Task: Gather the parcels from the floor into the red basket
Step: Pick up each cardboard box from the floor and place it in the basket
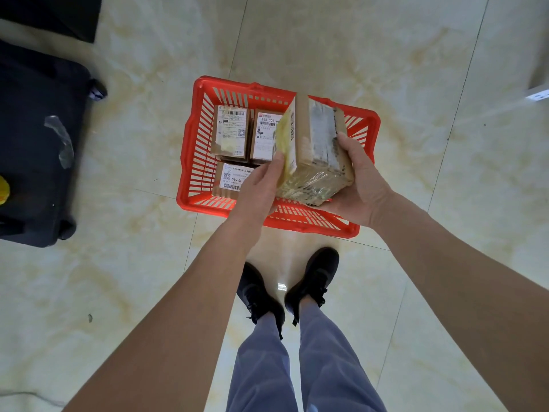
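I have the red basket [190,162] on the tiled floor at twelve o'clock, three labelled boxes [230,132] filling its nine o'clock side. My taped cardboard parcel [315,150] hangs above, right hand [355,185] cupping underneath, left hand [261,185] gripping its side. I'd level it, then lower into the three o'clock gap.

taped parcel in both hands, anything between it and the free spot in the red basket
Nothing visible does. The taped parcel, held by the left hand and right hand, hangs over the red basket; three labelled parcels fill its left side.
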